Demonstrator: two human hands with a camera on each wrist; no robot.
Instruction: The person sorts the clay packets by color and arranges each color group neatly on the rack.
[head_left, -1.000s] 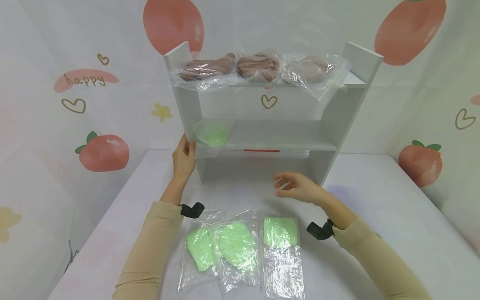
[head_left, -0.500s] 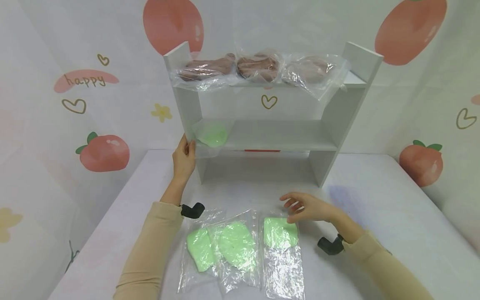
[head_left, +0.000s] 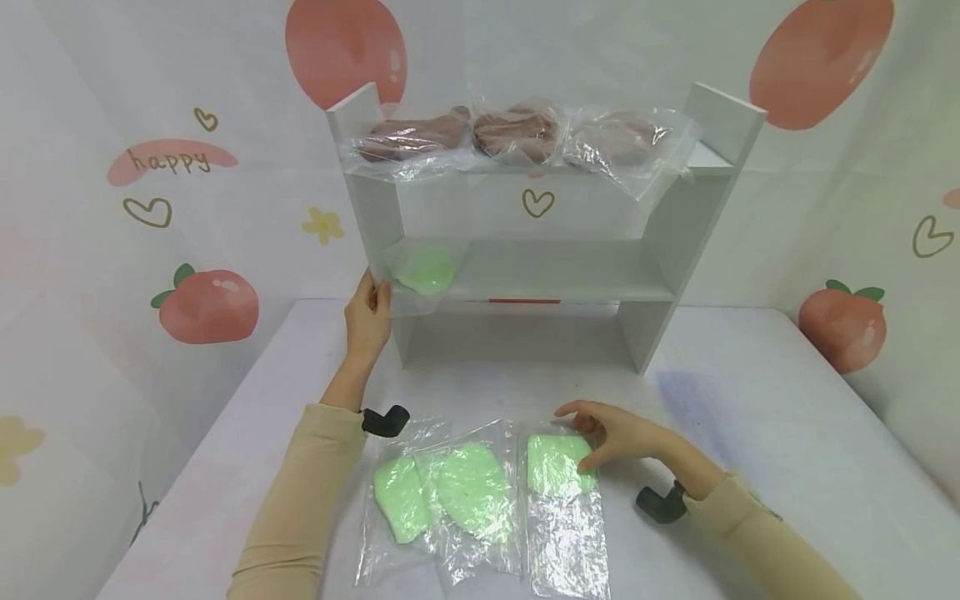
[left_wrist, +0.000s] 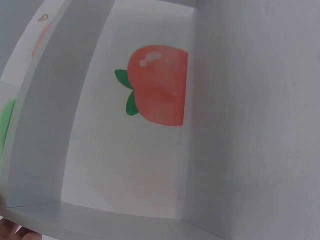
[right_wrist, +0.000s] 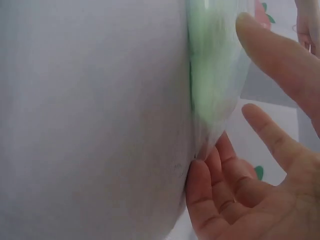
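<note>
My left hand [head_left: 367, 319] grips the left side panel of a small white shelf [head_left: 558, 271]. In the left wrist view, its fingers [left_wrist: 20, 232] curl behind the panel's edge. On the table, my right hand [head_left: 618, 433] is at the upper right of a clear plastic bag [head_left: 567, 542] with a flat green piece [head_left: 555, 462] in it. In the right wrist view, the lower fingertips [right_wrist: 200, 172] touch the bag's edge, while the thumb and index finger are spread over it. Two similar bags [head_left: 476, 492], overlapping, lie to the left.
Another bagged green piece [head_left: 427, 271] lies at the left end of the middle shelf, its bag hanging over the front edge. Bagged brown lumps [head_left: 517, 133] line the top shelf. Behind stands a white cloth [head_left: 600, 50] with fruit prints.
My right hand has come down from in front of the shelf toward me, to the top edge of the right-hand bag. My left hand has stayed on the side panel.
</note>
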